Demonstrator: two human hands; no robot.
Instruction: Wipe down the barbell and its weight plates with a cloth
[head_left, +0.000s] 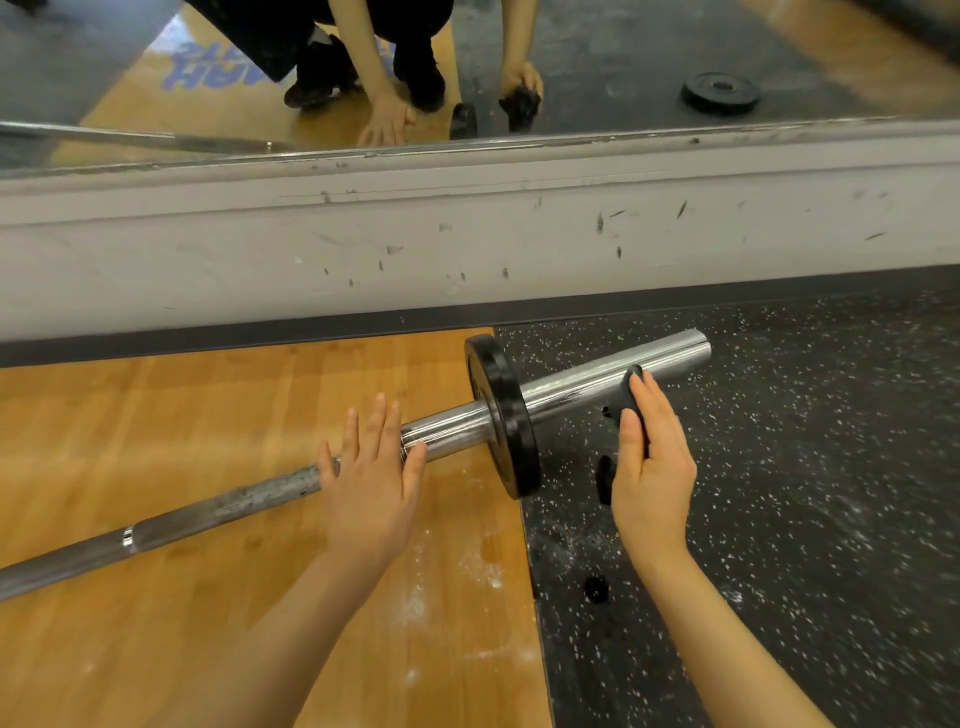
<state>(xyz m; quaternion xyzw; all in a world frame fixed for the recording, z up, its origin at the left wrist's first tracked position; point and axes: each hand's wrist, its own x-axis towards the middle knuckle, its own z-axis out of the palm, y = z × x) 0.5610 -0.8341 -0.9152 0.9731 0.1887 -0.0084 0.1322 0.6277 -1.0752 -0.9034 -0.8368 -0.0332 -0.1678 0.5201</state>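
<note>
The barbell (311, 480) lies on the floor near the mirror wall (467, 244), one weight plate (501, 415) on its right end. The left hand (371, 483) rests flat and open on the bar. The right hand (652, 462) grips a black cloth (626, 397) against the chrome sleeve (613, 376). The shaft looks dull and spotted, so I judge most wiping is not yet done.

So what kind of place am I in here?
Most likely a gym's weightlifting area. A barbell carrying a black weight plate lies across a wooden lifting platform beside speckled rubber flooring, and a wall mirror runs above the scuffed baseboard.
</note>
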